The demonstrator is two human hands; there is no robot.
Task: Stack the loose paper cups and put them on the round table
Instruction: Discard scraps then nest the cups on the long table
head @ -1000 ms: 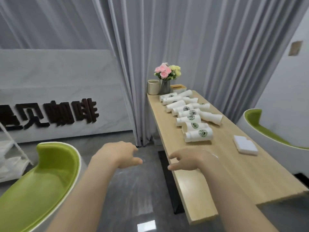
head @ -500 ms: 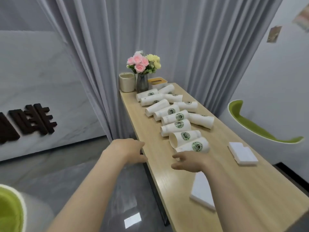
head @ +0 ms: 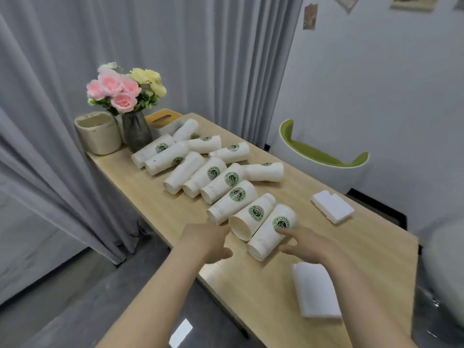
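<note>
Several white paper cups with green logos lie on their sides in a row along the long wooden table (head: 160,212). The nearest cup (head: 272,232) lies bottom toward me; the fingers of my right hand (head: 303,243) reach around its side and touch it. Beside it a cup (head: 251,218) shows its open mouth. My left hand (head: 209,241) hovers just in front of that mouth with fingers loosely spread, holding nothing. A third cup (head: 233,202) lies just behind. No round table is in view.
A vase of pink and yellow flowers (head: 126,96), a beige pot (head: 99,133) and a tissue box (head: 163,118) stand at the table's far end. Two white foam pieces (head: 332,207) (head: 315,290) lie on the right side. A green-and-white chair (head: 324,156) sits beyond; curtains hang left.
The view has closed in on the table and turned right. Both hands have moved forward to the nearest cups, and my right fingers now touch the closest one.
</note>
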